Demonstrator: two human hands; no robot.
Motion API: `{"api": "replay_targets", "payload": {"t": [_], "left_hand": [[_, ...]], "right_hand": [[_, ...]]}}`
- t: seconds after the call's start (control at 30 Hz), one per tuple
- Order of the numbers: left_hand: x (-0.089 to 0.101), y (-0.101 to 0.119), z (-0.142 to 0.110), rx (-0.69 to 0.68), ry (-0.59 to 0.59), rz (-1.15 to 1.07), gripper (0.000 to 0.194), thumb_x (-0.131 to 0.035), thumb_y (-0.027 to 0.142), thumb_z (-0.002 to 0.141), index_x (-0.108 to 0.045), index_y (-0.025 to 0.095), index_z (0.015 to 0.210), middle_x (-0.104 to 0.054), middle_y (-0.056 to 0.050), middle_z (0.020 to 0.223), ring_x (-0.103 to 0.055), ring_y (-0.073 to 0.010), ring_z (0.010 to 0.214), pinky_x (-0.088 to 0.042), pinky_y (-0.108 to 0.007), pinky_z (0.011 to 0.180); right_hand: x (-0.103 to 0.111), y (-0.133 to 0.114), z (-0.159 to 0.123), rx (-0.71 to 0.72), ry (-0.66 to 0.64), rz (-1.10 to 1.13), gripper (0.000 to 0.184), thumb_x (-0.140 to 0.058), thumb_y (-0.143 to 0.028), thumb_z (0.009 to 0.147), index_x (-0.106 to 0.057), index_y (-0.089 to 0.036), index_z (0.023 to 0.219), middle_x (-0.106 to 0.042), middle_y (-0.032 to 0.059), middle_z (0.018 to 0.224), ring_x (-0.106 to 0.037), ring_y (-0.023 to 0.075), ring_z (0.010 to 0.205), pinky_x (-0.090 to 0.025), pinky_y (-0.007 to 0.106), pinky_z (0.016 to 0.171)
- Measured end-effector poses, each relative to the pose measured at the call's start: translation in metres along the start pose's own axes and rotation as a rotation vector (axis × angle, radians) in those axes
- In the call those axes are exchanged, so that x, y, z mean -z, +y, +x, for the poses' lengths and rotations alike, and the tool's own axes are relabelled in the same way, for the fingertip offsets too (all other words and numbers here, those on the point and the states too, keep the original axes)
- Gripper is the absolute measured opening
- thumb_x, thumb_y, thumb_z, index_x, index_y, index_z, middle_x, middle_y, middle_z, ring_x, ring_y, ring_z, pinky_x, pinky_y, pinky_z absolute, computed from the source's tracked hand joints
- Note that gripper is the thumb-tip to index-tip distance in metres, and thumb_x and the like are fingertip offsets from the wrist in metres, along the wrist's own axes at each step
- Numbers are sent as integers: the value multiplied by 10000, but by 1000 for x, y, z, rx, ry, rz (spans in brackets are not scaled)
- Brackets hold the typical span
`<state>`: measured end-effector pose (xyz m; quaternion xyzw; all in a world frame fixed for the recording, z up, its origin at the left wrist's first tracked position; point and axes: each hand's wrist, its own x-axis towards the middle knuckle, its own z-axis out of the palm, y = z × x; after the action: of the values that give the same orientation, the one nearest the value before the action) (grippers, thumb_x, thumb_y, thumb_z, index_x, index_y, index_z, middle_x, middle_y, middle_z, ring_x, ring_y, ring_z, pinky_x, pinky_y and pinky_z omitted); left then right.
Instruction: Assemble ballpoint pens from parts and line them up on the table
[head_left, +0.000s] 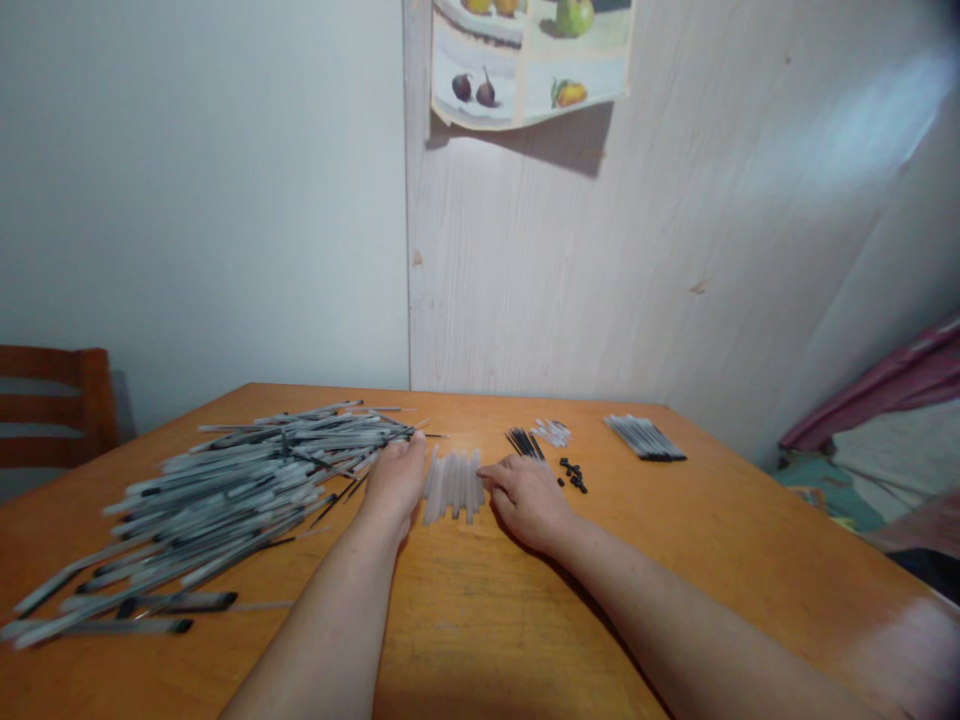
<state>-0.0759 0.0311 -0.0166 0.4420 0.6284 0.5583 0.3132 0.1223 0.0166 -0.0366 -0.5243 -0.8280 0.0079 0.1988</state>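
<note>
A row of clear, whitish pen barrels [454,485] lies side by side on the wooden table between my hands. My left hand [396,482] rests on edge along the row's left side, its thumb up and its fingers stretched out and partly hidden. From the right, my right hand [527,498] lies low over the table, fingers extended and the index fingertip touching the rightmost barrel. Neither hand grips anything. Just beyond my right hand are thin black ink refills [524,442], small clear pieces [551,432] and several small black caps or plugs [574,474].
A large loose heap of pens [225,490] covers the left of the wooden table [465,620]. At the far right lies a neat row of pens with black ends [645,438]. A wooden chair [56,405] stands at left, and a fruit poster [529,60] hangs on the wall.
</note>
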Motion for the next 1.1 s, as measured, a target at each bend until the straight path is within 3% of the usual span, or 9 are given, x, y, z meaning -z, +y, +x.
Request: {"api": "replay_targets", "payload": {"t": [0.27, 0.67, 0.9, 1.1], "left_hand": [[2, -3, 4, -18, -4, 11, 437, -598, 594, 736, -629, 165, 657, -635, -57, 640, -591, -235, 678, -401, -293, 599], [0, 0, 2, -22, -24, -2, 335, -599, 505, 752, -645, 177, 705, -654, -63, 642, -633, -263, 734, -430, -314, 646], [1, 5, -2, -28, -25, 0, 339, -581, 499, 772, -626, 175, 683, -645, -55, 633, -623, -246, 713, -422, -303, 640], [0, 7, -5, 0, -13, -8, 355, -588, 511, 766, -628, 167, 683, -635, -49, 619, -616, -236, 691, -411, -293, 626]], "right_hand": [[0, 2, 1, -41, -16, 4, 368, -412, -284, 970, -671, -268, 1231, -656, 85, 1023, -568, 207, 1014, -384, 299, 893], [3, -1, 0, -28, -62, -32, 360, -420, -266, 955, -703, -289, 1176, -663, 70, 1010, -574, 203, 988, -384, 294, 852], [3, -3, 0, -182, 49, -56, 273, -429, -242, 917, -682, -193, 1007, -680, 92, 973, -594, 215, 947, -396, 298, 797], [5, -9, 0, -364, 7, -99, 365, -431, -479, 912, -647, -184, 906, -690, 133, 892, -622, 263, 847, -418, 339, 693]]}}
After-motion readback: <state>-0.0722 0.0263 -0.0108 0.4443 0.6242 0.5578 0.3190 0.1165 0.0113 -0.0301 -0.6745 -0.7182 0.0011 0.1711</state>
